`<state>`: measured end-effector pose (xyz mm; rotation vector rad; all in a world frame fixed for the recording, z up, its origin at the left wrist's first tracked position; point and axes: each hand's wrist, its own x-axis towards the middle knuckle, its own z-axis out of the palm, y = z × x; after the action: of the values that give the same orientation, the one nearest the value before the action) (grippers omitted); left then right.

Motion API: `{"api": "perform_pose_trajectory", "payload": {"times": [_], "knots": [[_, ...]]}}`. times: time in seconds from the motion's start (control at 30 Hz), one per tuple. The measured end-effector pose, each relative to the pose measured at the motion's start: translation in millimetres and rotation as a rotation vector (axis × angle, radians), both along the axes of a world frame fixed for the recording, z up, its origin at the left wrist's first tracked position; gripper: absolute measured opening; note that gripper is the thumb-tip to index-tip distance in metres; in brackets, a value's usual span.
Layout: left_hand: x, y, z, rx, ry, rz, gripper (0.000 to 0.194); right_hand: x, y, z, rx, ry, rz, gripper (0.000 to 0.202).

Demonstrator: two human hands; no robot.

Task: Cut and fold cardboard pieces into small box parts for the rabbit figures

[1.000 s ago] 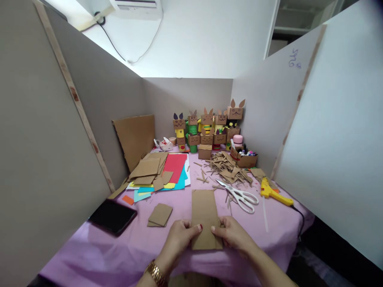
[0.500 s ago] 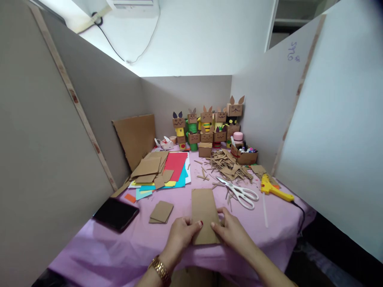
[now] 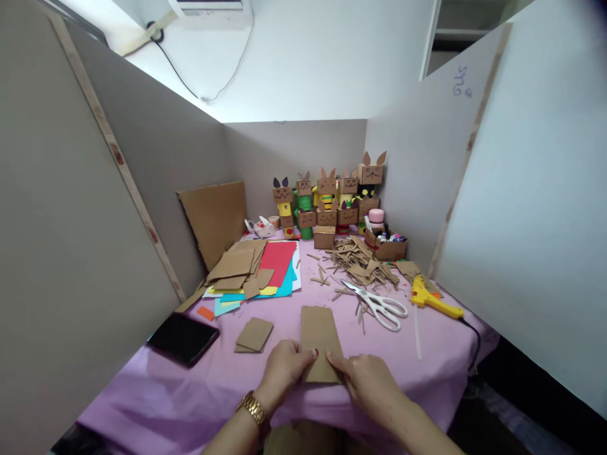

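Note:
A rectangular cardboard piece (image 3: pixel 318 328) is held near the table's front edge, its far end pointing away from me. My left hand (image 3: pixel 283 368) grips its left side, thumb on top and the other fingers partly hidden. At the right edge my right hand (image 3: pixel 372 379) is closed, its index finger stretched onto the upper face; what its other fingers do beneath is hidden. Left of the hands lie small cardboard squares (image 3: pixel 255 333), overlapping. White-handled scissors (image 3: pixel 379 306) lie beyond my right hand, close to a heap of cardboard scraps (image 3: pixel 358 258).
A yellow glue gun (image 3: pixel 434 301) with a cord rests at the right. Coloured paper (image 3: pixel 279 262) and cardboard sheets (image 3: pixel 232 264) are stacked at left, behind a black tablet-like device (image 3: pixel 184 339). Cardboard animal figures (image 3: pixel 327 185) and a box of pens (image 3: pixel 386 248) stand at the back.
My right hand has shifted its hold: the index finger now presses on the cardboard's face where the thumb was. The cardboard's far end sits slightly lower in view.

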<state>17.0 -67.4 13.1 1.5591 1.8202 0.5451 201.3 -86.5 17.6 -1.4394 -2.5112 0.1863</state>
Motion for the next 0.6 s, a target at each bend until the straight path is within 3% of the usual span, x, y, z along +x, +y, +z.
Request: {"api": "perform_pose_trajectory", "payload": {"times": [0.37,0.5,0.6], "knots": [[-4.0,8.9,27.3,-0.224,0.212,-0.182,0.03,-2.0,0.5,2.7,0.028,-0.086,-0.007,0.047],[-2.5,8.2,36.1,-0.17,0.326,-0.212,0.034,-2.0,1.0,2.3,0.025,-0.092,-0.009,0.048],[-2.3,5.2,39.7,-0.004,0.414,-0.17,0.04,-2.8,1.0,3.1,0.019,-0.091,-0.005,0.045]]}}
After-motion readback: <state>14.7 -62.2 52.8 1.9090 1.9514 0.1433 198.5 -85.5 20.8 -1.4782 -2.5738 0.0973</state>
